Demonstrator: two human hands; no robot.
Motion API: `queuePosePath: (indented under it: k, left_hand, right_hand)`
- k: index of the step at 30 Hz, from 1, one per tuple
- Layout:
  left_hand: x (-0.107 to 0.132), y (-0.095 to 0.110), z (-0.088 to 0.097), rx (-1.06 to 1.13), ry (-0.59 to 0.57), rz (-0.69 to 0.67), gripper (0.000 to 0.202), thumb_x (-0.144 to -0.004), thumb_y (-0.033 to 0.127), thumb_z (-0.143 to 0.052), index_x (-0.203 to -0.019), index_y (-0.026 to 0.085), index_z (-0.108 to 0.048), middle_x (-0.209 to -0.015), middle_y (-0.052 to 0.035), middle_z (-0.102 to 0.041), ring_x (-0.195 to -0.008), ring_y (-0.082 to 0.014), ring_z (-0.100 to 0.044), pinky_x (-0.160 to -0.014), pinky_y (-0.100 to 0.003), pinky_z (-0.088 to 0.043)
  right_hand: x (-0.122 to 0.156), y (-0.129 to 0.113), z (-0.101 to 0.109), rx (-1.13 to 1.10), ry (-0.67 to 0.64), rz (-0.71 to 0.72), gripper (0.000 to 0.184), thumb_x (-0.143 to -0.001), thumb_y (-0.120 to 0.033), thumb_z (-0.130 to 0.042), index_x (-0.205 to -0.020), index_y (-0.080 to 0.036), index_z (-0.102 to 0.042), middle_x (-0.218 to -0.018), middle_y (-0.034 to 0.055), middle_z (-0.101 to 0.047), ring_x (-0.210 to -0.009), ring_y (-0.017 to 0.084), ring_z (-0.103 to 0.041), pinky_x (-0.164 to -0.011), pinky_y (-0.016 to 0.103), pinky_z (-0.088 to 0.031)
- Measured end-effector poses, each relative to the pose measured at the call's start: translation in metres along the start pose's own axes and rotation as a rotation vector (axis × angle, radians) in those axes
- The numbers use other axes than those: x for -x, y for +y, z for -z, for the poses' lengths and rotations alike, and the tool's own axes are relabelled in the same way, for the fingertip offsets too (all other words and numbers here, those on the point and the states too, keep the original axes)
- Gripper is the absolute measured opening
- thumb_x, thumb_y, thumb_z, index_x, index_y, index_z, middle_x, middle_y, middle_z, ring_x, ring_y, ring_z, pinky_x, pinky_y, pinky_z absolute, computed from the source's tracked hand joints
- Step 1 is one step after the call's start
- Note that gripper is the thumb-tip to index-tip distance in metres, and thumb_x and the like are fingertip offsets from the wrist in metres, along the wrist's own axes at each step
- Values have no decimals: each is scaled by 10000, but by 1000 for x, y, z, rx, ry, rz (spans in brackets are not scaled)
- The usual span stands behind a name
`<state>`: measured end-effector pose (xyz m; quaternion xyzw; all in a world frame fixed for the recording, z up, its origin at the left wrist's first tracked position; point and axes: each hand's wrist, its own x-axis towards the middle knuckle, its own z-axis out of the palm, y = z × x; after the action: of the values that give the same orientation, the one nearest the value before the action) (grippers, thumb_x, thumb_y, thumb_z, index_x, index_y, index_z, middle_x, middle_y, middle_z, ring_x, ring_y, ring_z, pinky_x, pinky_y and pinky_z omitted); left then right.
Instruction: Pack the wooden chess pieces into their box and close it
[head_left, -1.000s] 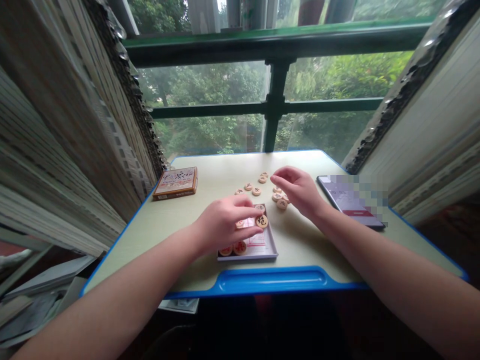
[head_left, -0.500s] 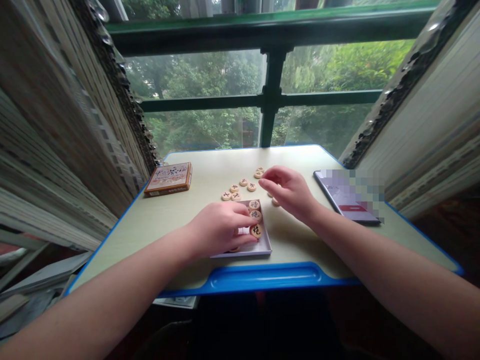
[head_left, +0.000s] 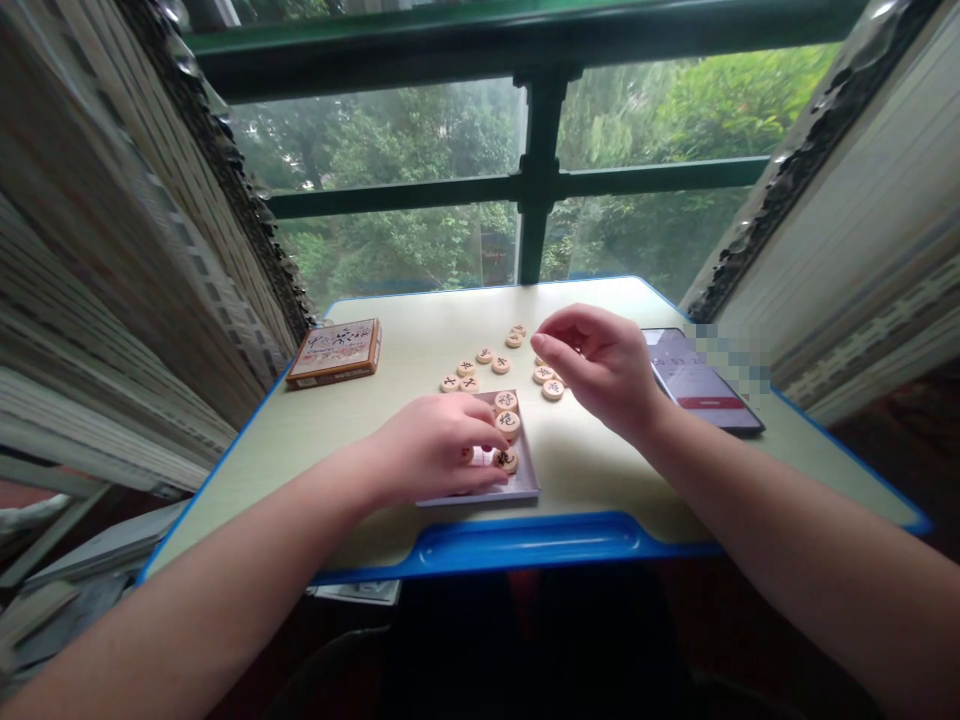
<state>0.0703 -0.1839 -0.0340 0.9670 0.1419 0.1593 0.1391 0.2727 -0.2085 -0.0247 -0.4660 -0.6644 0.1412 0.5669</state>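
My left hand [head_left: 450,445] is over a shallow white open box [head_left: 531,480], hiding its left part. Its thumb and fingers close around a round wooden Chinese chess piece [head_left: 507,461] with a black character. Two more pieces, one nearer [head_left: 508,424] and one farther [head_left: 506,401], lie in the box's right column. Raised above the table, my right hand [head_left: 600,365] has its fingers curled and its thumb against the index finger; what they hold, if anything, is hidden. Beneath and beside it lie loose pieces [head_left: 553,390], with several others [head_left: 484,356] behind the box.
A brown printed box [head_left: 335,352] rests at the table's left. On the right, partly behind my right hand, lies a dark-edged tablet or phone [head_left: 697,385]. The table [head_left: 600,480] has a blue rim and a blue front tray groove [head_left: 529,543]. Curtains flank a green-framed window.
My right hand has lifted and moved right, uncovering pieces on the table. The piece at my left fingers has shifted slightly towards me, widening the gap to its neighbour. The view has tilted slightly.
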Motion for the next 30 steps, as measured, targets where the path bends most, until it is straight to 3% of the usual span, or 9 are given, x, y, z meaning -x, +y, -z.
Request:
queuePosePath:
  k: [10,17,23,30]
  left_hand:
    - [-1,6,3,-89,-69,-98,259,-869,371,-535,-824,210,-734,-746,-50,-656,-737,-156,-548,-721,-288,-422]
    - [4,11,9,-105,-34,-132,276,-906,261,-465,-803,187,-711,-866,-65,-697,-776,-151,-588,-743,-283,-451]
    - [6,11,8,-51,-73,-155,231,-885,346,-525,-873,212,-712,-907,-71,-682,-824,-157,-610,-800,-288,-462]
    - [4,12,6,-78,-97,-161,282,-899,382,-493,-860,214,-716,-884,-72,-676,-815,-162,-595,-824,-306,-456]
  right_hand:
    - [-3,8,-3,45,16,0,125,-761,-256,-620,-673,-171,-596,-542,-27,-537,-495,96,-484,-473,236,-362]
    - [-4,8,-3,-39,10,-41,135,-750,-272,-638,-670,-167,-605,-543,-26,-538,-488,91,-464,-458,232,-337]
    - [-9,12,-2,-213,66,-105,146,-730,-274,-652,-665,-159,-591,-560,-29,-535,-505,87,-470,-468,230,-351]
    - [-8,10,-3,-190,45,-82,167,-731,-292,-663,-670,-155,-591,-538,-42,-510,-477,68,-431,-445,217,-325]
